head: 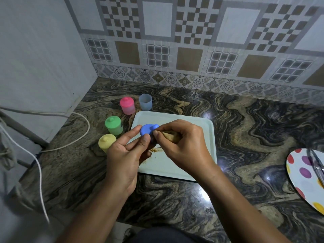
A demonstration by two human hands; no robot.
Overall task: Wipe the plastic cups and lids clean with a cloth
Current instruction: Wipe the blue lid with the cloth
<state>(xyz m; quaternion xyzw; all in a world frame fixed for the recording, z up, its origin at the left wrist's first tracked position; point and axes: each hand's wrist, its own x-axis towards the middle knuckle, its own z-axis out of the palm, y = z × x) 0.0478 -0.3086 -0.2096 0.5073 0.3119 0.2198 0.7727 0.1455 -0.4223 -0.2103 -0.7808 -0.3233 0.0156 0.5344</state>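
In the head view, a small round blue plastic lid with a knob on top (147, 131) is held above the left part of a pale rectangular plastic tray (177, 118), just over a brown smear (156, 150) on the tray's floor. The lid is pinched by its rim between the thumb and fingertips of the left hand (125, 155), the other fingers being loosely spread. The right hand (182, 146) is curled round a wadded tan cloth (172, 135), which is pressed against the lid's right edge beside the knob. The lid is judged to be light, stiff and smooth, so it could slip or spin under rubbing; a hold across the rim, as now, or on the knob is thought safest. Its surface looks matte and evenly blue; no dirt can be made out on it. Just beyond the tray's far left corner a translucent blue plastic cup (145, 102) stands open, and beside it a pink lidded cup (127, 105). To the tray's left stand a green lidded cup (113, 125) and a yellow lidded cup (107, 142). Well to the tray's right lies a polka-dot plate (305, 172).
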